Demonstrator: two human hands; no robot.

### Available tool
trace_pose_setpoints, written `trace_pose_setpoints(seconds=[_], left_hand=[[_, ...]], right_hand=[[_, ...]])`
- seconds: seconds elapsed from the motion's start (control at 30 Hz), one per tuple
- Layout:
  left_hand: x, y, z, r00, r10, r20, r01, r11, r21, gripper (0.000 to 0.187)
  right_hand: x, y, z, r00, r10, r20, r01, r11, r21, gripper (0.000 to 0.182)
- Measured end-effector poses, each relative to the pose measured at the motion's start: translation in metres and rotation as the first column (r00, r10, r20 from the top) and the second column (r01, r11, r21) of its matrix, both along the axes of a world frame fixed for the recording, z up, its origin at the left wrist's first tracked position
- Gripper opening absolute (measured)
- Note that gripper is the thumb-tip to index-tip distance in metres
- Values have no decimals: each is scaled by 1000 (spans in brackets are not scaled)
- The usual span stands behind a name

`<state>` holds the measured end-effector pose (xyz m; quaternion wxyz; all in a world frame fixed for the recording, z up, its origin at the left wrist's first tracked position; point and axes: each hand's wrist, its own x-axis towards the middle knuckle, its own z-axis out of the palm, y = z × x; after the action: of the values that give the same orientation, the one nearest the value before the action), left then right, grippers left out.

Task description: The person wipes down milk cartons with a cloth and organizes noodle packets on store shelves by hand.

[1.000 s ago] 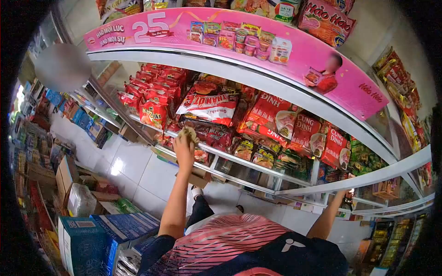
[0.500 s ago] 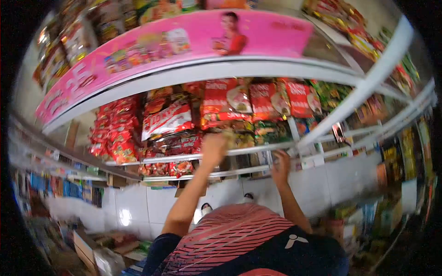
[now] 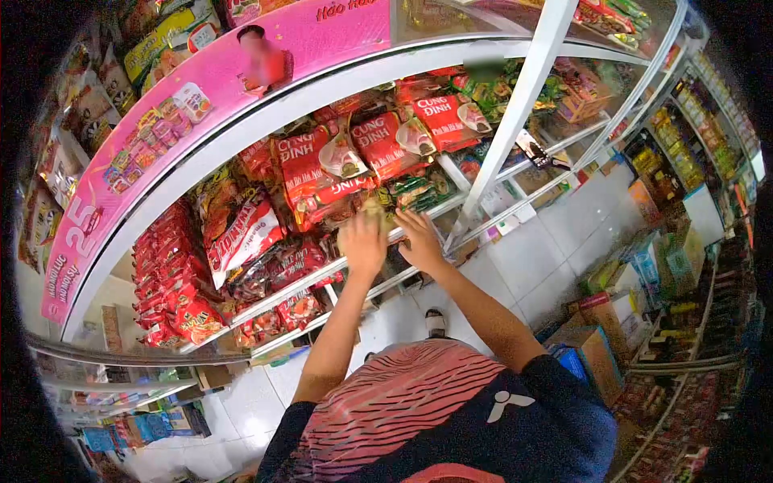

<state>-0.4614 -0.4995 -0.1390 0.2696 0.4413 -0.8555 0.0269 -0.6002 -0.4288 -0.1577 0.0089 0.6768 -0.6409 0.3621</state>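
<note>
My left hand (image 3: pixel 364 243) reaches over the shelf's front rail, its fingers smeared by motion. Right at its fingertips is a yellowish packet (image 3: pixel 374 207), and I cannot tell whether the hand grips it. Close beside it on the right, my right hand (image 3: pixel 418 240) has its fingers stretched out over the white rail (image 3: pixel 311 279), toward the green packets (image 3: pixel 420 191). Red noodle packets (image 3: pixel 316 165) marked "Cung Đình" lie just behind both hands. A red-and-white packet (image 3: pixel 245 239) lies to the left, above dark red packets (image 3: pixel 295 266).
Small red packets (image 3: pixel 171 270) are stacked at the shelf's left end. A white post (image 3: pixel 515 113) rises right of my hands. Above runs a pink banner (image 3: pixel 205 97) on the upper shelf edge. Boxes (image 3: pixel 592 354) stand on the tiled floor (image 3: pixel 555 258) to the right.
My right hand has moved from right of the post's foot to beside my left hand. My left hand stays by the yellowish packet. The view has turned, tilting the shelf.
</note>
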Motion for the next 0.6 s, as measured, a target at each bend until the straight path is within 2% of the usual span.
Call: trace_pose_setpoints(seconds=[0.03,0.07,0.1,0.13,0.17,0.2,0.23,0.27,0.3,0.33,0.37,0.4,0.43,0.47,0.5,0.53,0.57,0.6], left_hand=[[-12,-5,-3,988,-137,-70,137,991,-12,39],[-18,-9,-6,953,-271,-137,269,962,-33,45],[-19,-13,-7,952,-272,-143,269,962,-42,45],[-16,-17,-7,832,-273,-484,399,899,179,48],[-10,-20,-9,635,-151,-758,570,754,327,52],[6,-17,4,677,-59,-734,520,744,419,56],[25,-16,9,741,-15,-671,420,790,447,52],[63,-8,14,834,14,-551,259,872,415,47],[87,-1,21,886,62,-459,170,879,446,44],[111,3,15,953,55,-298,63,926,372,47],[134,11,8,990,68,-122,-31,959,282,51],[152,20,-3,999,48,-20,-42,972,230,55],[164,27,-12,996,34,81,-48,984,174,59],[170,33,-10,988,18,155,-52,975,216,69],[168,32,-12,988,27,153,-60,975,214,69],[166,31,-16,988,51,147,-82,974,213,71],[164,33,-21,987,76,141,-106,971,216,74],[162,34,-22,982,102,160,-137,965,225,81]], right_hand=[[1,-2,0,1000,-4,-6,4,1000,-5,52],[4,-4,-1,989,-42,142,55,994,-89,48],[8,-7,-1,956,-61,289,113,980,-167,44],[21,-9,9,975,-51,218,108,959,-260,42],[30,-13,19,978,50,201,0,971,-239,41],[42,-19,19,997,22,73,-10,987,-160,39],[52,-21,19,998,4,-55,-9,997,-79,38],[52,-26,24,998,3,-55,-8,996,-84,38],[50,-34,31,993,27,-116,-24,999,25,37],[49,-39,35,984,57,-168,-34,990,140,37],[34,-42,38,974,28,-225,-32,999,-16,36],[16,-46,33,986,-58,-156,70,995,69,32],[-9,-50,19,1000,-22,2,22,999,46,25],[-33,-48,18,999,-37,20,39,994,-102,24],[-51,-44,24,996,-89,31,91,994,-67,25],[-56,-34,37,980,-196,-33,197,979,42,27],[-56,-35,30,982,-185,-34,186,981,49,27],[-52,-37,29,970,-236,-65,236,972,-15,27]])
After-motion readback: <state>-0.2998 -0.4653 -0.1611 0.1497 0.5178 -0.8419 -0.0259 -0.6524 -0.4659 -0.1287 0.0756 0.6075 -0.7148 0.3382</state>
